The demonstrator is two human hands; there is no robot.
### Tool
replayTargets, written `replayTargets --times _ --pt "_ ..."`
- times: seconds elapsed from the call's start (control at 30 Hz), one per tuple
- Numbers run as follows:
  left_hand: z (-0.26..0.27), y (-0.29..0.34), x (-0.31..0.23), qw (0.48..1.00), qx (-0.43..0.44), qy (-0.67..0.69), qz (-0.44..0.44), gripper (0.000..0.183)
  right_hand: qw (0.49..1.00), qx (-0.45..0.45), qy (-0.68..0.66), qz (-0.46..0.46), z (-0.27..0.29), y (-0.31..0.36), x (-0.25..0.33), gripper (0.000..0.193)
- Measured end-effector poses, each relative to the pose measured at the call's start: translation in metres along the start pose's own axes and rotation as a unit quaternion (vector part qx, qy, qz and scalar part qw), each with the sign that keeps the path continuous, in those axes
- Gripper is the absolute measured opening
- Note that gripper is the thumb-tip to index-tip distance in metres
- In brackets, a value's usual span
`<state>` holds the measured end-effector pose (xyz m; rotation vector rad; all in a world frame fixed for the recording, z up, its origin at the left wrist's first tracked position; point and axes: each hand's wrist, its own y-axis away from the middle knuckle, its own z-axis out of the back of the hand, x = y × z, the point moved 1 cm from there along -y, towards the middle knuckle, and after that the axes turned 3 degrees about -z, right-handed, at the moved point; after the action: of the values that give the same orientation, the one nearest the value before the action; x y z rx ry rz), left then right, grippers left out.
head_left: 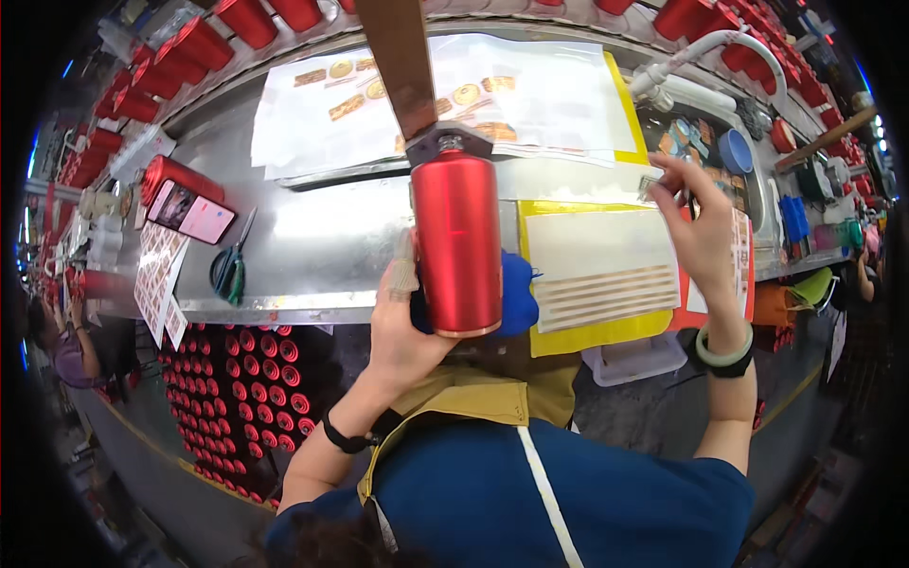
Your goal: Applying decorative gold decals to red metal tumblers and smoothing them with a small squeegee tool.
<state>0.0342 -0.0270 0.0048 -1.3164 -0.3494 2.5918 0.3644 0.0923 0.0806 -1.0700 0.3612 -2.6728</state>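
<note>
In front of me a glossy red metal cylinder (457, 246) stands end-on to a dark bracket (449, 142) at the end of a brown bar. My left hand (402, 331) is wrapped round its lower left side, the far fingers hidden behind it. A pale cover sits on one finger. A blue cloth-like bundle (516, 295) shows just right of the cylinder. Off to the right, my right hand (696, 204) is raised over the bench with thumb and forefinger pinched on a small greyish piece (649, 186). Beneath it lies a white sheet with brown stripes (606, 275) on a yellow backing.
White sheets with gold-brown prints (322, 114) lie at the back of the metal bench (294, 265). A phone (191, 210) leans on a red cylinder at left, beside scissors (228, 270). A white tap (720, 43) and a blue bowl (735, 151) are at right. Red cylinders line the back.
</note>
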Motion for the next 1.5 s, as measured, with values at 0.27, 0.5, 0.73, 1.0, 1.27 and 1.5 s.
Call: replayTargets --times 0.27,0.5,0.73,1.0,1.27,1.5 --pt "0.007 0.000 0.000 1.000 -0.016 0.014 -0.014 0.106 0.977 0.085 -0.156 -0.116 -0.051 0.036 0.070 0.036" --pt "0.004 0.004 -0.001 0.999 -0.003 0.048 0.022 0.107 0.978 0.035 -0.188 -0.079 -0.089 0.039 0.103 0.045" --pt "0.022 -0.007 -0.011 0.995 0.054 0.082 -0.018 0.107 0.985 0.011 -0.163 -0.052 -0.127 0.026 0.126 0.053" --pt "0.017 -0.048 -0.017 0.908 0.022 0.385 0.163 0.060 0.954 0.026 -0.274 -0.122 -0.119 0.005 0.096 0.062" --pt "-0.002 -0.059 -0.006 0.896 -0.026 0.402 0.186 0.052 0.905 0.126 -0.359 -0.192 -0.145 0.004 0.085 0.071" --pt "0.008 -0.063 0.009 0.848 0.010 0.469 0.247 0.058 0.942 0.086 -0.305 -0.106 -0.119 0.034 0.075 0.046"
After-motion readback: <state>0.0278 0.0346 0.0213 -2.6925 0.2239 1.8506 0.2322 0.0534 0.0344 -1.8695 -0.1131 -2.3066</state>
